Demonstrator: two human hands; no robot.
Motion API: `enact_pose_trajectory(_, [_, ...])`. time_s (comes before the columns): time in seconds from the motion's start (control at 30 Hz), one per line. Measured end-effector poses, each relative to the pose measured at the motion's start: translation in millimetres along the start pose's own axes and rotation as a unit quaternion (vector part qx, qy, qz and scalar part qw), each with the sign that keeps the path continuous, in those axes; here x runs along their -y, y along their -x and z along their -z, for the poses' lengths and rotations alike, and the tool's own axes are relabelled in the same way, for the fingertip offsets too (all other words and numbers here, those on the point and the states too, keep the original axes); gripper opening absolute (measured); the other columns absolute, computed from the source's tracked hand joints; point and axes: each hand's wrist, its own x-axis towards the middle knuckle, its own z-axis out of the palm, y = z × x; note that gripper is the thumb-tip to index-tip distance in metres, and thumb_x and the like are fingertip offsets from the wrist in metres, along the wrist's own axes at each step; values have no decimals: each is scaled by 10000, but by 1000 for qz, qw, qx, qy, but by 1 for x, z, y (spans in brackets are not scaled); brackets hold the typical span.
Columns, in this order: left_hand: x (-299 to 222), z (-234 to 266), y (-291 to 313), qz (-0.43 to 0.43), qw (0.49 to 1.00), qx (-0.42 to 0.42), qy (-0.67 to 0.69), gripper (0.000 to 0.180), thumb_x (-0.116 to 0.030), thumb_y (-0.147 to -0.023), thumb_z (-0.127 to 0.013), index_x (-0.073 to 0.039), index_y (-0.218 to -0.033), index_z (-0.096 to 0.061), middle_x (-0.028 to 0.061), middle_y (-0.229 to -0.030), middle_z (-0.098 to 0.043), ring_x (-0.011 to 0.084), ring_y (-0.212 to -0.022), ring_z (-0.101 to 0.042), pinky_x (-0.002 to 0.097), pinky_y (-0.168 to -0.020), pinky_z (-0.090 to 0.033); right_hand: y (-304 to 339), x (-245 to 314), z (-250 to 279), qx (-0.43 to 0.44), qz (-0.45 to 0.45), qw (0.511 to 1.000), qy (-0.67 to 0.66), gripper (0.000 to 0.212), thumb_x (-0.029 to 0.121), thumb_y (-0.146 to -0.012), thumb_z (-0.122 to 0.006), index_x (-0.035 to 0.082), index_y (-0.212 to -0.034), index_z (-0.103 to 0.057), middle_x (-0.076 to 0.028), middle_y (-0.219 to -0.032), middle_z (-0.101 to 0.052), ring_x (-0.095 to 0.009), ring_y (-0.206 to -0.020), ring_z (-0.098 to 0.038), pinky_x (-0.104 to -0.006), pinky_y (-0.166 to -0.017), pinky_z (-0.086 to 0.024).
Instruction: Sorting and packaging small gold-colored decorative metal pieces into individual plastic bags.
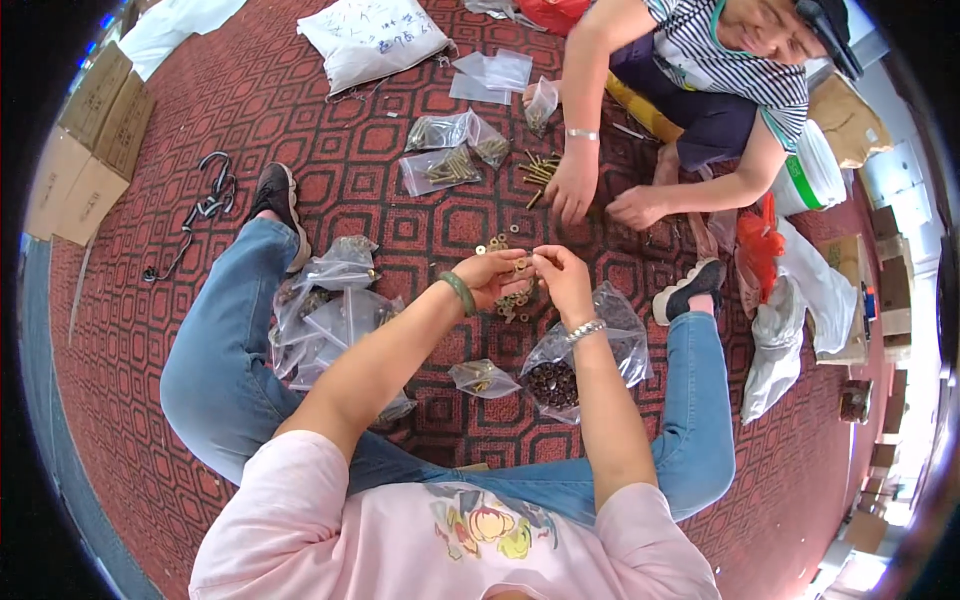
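Note:
Over the carpet between my spread legs, both my hands come together. My left hand, with a green bangle at its wrist, is turned partly palm up and holds brass-coloured washers at its fingers. My right hand, a silver bracelet at its wrist, meets the left fingertips with thumb and forefinger pinched; what lies in that pinch is too small to tell. Loose washers lie on the carpet just below and behind my hands. A clear bag of dark round parts sits under my right forearm.
Clear bags pile by my left leg, and a small bag lies nearer me. Across from me a co-worker's hand reaches beside loose brass screws. Bagged screws and a white sack lie farther off.

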Motion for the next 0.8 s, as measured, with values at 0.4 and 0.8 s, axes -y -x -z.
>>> enact_pose_trajectory(0.4, [5,-2,-5,25,999,23,-29,335,9,-885,-388,-15,-1212,-450,103,-1024,-593,177,-924,-603,278,-829,-497,-4,-14,3,-34,172,923,344,168,92,-817,-558,-9,-928,-635,-65,-831,-643,-125,-677,-557,-223,-592,-439])
enact_pose_trajectory(0.8, [-1,-6,2,5,1000,-22,18,286,-14,-892,-417,-5,-1176,-447,114,-1001,-607,205,-883,-623,286,-746,-534,-8,-11,11,24,-42,996,69,199,71,-866,-507,3,-1034,-590,-48,-914,-608,-88,-716,-544,-190,-644,-470])
